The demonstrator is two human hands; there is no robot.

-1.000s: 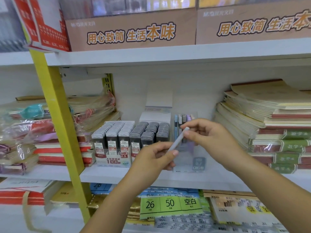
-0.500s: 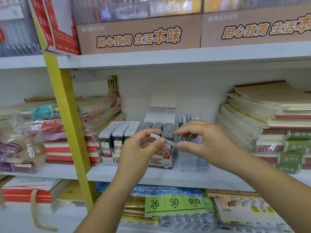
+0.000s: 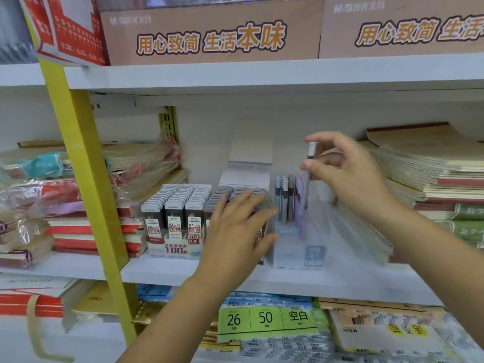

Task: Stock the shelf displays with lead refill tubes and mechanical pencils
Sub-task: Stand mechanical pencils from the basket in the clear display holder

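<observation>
Restock at shelf (image 3: 167, 271).
Pinching mech. pencil (image 3: 306, 187) upright in R hand (image 3: 348, 176) above clear pencil display (image 3: 315, 254); holding L hand (image 3: 235, 231), fingers apart, before lead refill box (image 3: 175, 231).

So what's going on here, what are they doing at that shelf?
A person is stocking a stationery shelf. The right hand pinches a mechanical pencil, held upright with its tip pointing down into the clear display box, beside the pencils already standing there. The left hand is open, fingers straight, in front of the rows of lead refill tubes next to that box. Whether it touches them is unclear.
</observation>
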